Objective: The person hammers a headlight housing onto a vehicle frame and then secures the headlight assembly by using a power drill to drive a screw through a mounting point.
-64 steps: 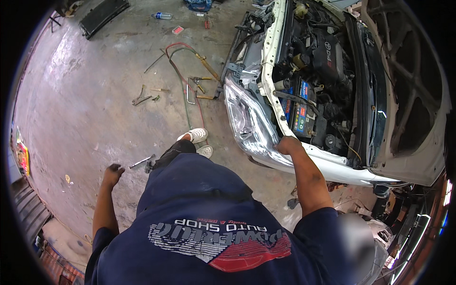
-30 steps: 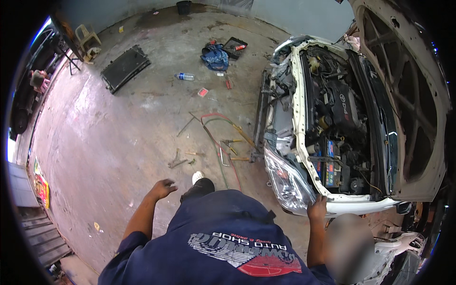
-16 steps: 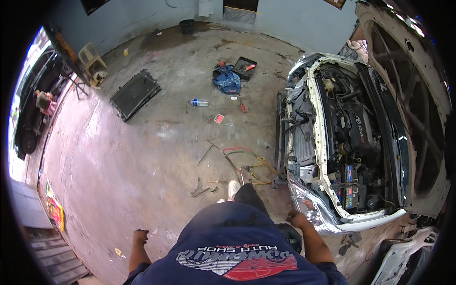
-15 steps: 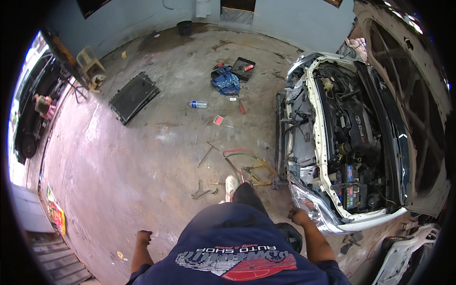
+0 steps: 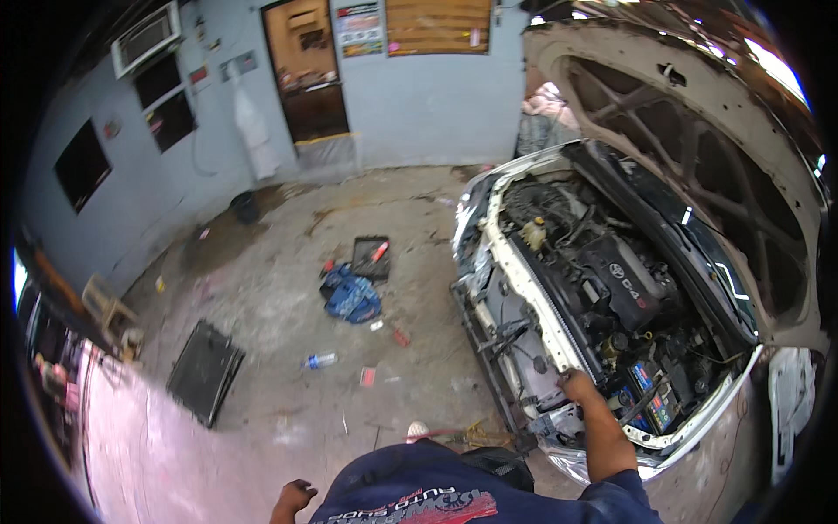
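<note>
My right hand (image 5: 574, 384) is at the white front crossbar (image 5: 532, 293) of a car, over the bar's end nearest me. Its fingers look bent and dark against the bar; whether they grip it or only rest there does not show. Behind the bar lies the open engine bay, with a black engine cover (image 5: 621, 281) and a battery (image 5: 653, 397). Low on the left, my left hand (image 5: 298, 494) hangs away from everything, fingers loosely apart and nothing in them.
The raised hood (image 5: 698, 166) stands over the car's far side. On the concrete floor lie a flat black radiator-like panel (image 5: 205, 371), a blue bag (image 5: 352, 295), an open black case (image 5: 372, 258), a water bottle (image 5: 319, 360) and a red-and-white packet (image 5: 367, 376). A plastic chair (image 5: 106, 306) stands at the left.
My right hand has risen from beside the headlight to the front crossbar. The view has tilted up, bringing more of the wall, door and windows in. My left hand remains low.
</note>
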Available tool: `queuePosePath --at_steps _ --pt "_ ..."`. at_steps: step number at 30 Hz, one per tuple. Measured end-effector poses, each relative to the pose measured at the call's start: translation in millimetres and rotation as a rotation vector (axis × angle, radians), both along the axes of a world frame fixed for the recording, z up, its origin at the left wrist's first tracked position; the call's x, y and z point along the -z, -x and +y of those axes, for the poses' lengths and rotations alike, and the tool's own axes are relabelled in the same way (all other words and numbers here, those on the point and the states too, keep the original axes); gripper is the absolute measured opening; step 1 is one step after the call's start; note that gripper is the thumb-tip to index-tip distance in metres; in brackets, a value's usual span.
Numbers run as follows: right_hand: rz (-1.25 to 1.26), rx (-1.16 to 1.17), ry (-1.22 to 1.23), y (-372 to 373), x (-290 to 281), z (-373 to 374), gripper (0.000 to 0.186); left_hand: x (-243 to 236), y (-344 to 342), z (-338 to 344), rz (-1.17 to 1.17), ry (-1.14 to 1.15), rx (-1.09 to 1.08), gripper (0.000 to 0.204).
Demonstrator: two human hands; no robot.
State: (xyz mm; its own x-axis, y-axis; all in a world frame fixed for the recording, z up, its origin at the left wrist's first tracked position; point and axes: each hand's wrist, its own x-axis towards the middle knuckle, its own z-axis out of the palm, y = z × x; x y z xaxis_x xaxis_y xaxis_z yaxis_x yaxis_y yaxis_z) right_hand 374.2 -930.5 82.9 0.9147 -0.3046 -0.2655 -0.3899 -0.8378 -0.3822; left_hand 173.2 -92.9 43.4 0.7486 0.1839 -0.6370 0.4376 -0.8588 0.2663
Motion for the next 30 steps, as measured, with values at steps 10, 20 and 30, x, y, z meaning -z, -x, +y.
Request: queuePosePath --at_steps 10,20,30 --pt "-1.084 0.113 0.83 -109.8 -530.0 31.9 0.039 -3.6 -338.5 69.8 -0.307 -0.101 0.166 0.041" --pt "-0.958 0.3 1.516 -173.8 -696.7 17.7 0.04 51.0 -654.1 -229.8 -0.157 0.255 0.86 0.053" --pt "-0.756 0.459 1.906 -326.1 -691.3 -68.1 0.035 -59.2 -961.0 -538.9 -0.292 0.704 0.799 0.049"
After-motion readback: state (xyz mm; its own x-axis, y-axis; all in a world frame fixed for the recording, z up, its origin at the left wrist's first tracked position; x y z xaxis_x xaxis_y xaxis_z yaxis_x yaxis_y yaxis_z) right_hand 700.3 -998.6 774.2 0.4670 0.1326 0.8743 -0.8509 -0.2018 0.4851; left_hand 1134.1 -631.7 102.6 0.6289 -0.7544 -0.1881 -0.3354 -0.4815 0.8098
